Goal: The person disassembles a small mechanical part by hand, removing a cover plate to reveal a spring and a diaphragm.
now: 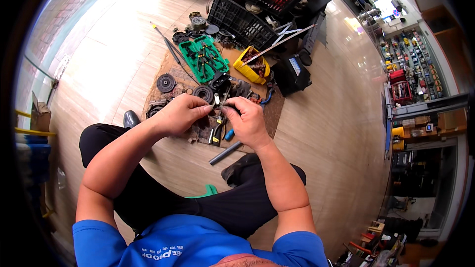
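Note:
My left hand (182, 113) and my right hand (247, 122) meet over a dirty brown cardboard sheet (273, 113). Thumb and fingers of both are closed in a pinch around a small greyish part (219, 104), too small to name. Just beyond my fingertips lie dark, greasy machine parts (240, 88). Beside my left hand are round black discs with ridged rims, one farther off (166, 83) and another (203, 93) close by. Below the hands rest yellow-and-black handled pliers (216, 136) and a blue-handled tool (229, 134).
A green tool case (204, 59) lies open ahead, beside a yellow bin (252, 69) of reddish-brown pieces. Black crates (242, 22) stand behind. A black box (293, 76) is at right, a grey tube (225, 153) near my shoe. Under me shows a green stool edge (210, 191).

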### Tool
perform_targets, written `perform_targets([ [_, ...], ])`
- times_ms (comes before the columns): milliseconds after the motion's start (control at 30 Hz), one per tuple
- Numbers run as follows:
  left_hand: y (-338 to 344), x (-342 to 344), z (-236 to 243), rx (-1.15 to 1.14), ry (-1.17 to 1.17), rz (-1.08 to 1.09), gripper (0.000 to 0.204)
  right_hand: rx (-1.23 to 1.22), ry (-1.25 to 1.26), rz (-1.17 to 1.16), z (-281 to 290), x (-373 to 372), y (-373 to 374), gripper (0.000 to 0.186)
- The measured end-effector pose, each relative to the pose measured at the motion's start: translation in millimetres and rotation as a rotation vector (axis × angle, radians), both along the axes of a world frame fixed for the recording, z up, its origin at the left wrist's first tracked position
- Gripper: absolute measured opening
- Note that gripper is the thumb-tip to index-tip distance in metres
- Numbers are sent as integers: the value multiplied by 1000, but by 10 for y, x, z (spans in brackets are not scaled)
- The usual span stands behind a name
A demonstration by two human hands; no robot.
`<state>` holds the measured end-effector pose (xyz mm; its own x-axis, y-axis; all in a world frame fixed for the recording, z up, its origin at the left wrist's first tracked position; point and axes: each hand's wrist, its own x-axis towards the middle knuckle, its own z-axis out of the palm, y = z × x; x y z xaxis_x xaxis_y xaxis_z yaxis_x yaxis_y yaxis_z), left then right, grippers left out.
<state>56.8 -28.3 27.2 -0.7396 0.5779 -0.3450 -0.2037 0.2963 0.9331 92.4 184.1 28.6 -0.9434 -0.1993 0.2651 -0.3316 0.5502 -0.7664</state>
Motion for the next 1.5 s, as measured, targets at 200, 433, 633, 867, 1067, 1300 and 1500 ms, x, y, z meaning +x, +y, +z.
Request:
perform_targets([
  [200, 3, 5, -53, -38, 199, 15, 18, -30, 48, 65, 44, 9, -10, 13],
  [433, 78, 123, -27, -165, 733, 113, 13, -123, -251, -91, 12, 52, -63, 10],
  [633, 84, 131, -13, -191, 741, 99, 15, -102, -25, -48, -19, 30, -61, 11],
  [867, -12, 27, -4, -69, 267, -44, 16, 37, 205, 66, 16, 30, -40, 13],
  [1067, 8, 94, 5, -243, 608, -74, 13, 121, 132, 141, 29, 13, 47, 12],
  [1300, 18, 90, -87, -269, 1140, -86, 8, -83, -465, -39, 77, 46, 0, 15],
  [1500, 52, 106, -29, -253, 792, -65, 11, 38, 63, 57, 56, 41, -10, 9],
])
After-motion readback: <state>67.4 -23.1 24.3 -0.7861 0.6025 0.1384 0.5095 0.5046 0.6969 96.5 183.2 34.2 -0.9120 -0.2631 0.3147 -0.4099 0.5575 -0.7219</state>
